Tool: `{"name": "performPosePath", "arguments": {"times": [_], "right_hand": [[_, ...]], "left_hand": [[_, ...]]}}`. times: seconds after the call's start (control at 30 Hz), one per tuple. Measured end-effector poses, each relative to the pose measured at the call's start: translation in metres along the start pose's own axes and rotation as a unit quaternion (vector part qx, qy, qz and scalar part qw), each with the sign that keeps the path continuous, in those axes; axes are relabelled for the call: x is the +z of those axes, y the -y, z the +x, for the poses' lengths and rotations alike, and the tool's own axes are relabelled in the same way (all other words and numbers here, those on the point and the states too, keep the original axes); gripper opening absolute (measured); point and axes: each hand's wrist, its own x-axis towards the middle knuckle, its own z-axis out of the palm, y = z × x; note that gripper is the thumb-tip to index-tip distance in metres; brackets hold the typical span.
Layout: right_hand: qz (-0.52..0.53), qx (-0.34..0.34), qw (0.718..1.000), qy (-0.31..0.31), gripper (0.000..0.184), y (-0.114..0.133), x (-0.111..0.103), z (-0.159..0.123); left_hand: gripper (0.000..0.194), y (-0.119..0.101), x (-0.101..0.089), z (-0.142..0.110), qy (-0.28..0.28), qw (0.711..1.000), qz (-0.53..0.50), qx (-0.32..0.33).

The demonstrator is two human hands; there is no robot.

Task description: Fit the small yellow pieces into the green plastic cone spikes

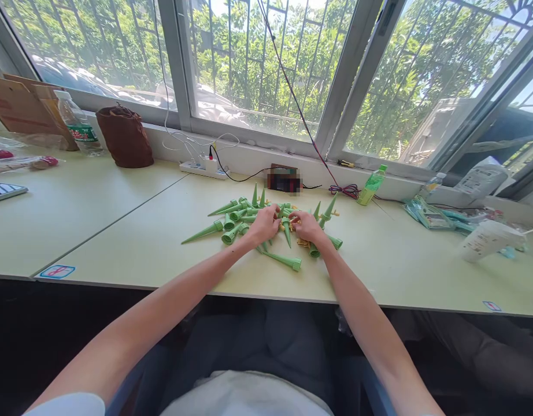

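Observation:
My left hand is over the middle of a pile of green plastic watering spikes, its fingers bent and closed near one spike that points down between my hands. Facing it, my right hand has its fingertips pinched close to the same spike; small yellow pieces show beside them, and what that pinch holds is too small to make out. One long spike lies flat in front of my hands. Several more spikes lie to the left, while another spike stands upright behind my right hand, with yellow pieces below.
Against the window sill are a power strip, a blurred dark device, a cable bundle and a green bottle. A brown bag and a clear bottle stand left. Plastic packets lie right.

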Motion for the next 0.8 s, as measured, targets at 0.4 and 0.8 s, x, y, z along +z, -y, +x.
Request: {"name": "performPosePath", "arguments": {"times": [0.4,0.8], "right_hand": [[-0.016,0.01,1.0,0.004,0.022,-0.0039,0.0002,0.0018],[-0.031,0.039,0.999,0.022,0.012,0.0055,-0.0053,-0.0015]], "left_hand": [[0.021,0.0022,0.0022,0.0019,0.011,1.0,0.011,0.001],[0.021,0.0024,0.0022,0.0012,0.015,1.0,0.006,-0.001]]}}
